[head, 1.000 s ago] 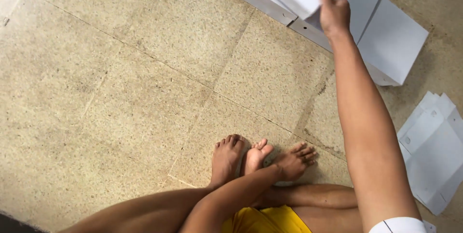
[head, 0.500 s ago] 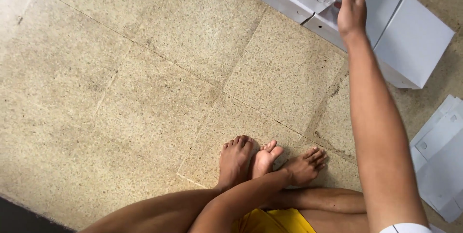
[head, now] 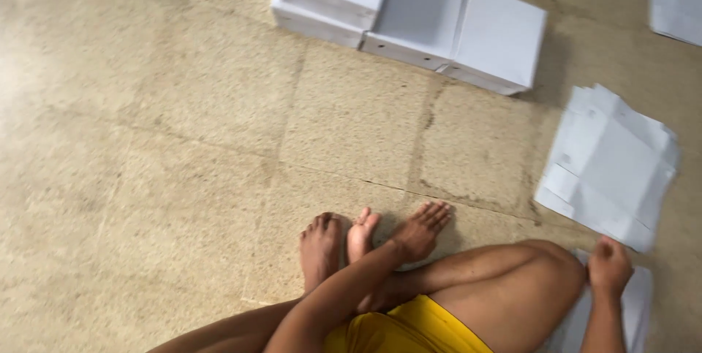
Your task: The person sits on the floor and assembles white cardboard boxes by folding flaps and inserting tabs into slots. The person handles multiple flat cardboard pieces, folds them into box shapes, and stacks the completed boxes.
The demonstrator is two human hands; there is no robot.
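Down by the knee, the right hand (head: 609, 267) pinches a flat white sheet (head: 638, 296) off the floor; the left hand (head: 420, 232) rests open beside bare feet (head: 336, 243), bracing.

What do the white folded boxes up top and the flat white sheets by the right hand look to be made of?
White folded boxes: probably thin cardboard, matte, judging by the crisp folded edges and flat panels. Flat white sheets: likely the same card, unfolded, with visible crease lines and fanned thin edges. Right hand rests on another white sheet; its material is less clear.

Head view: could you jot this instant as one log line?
left hand flat on stone floor | right hand on flat white cardboard sheets | folded white boxes beyond
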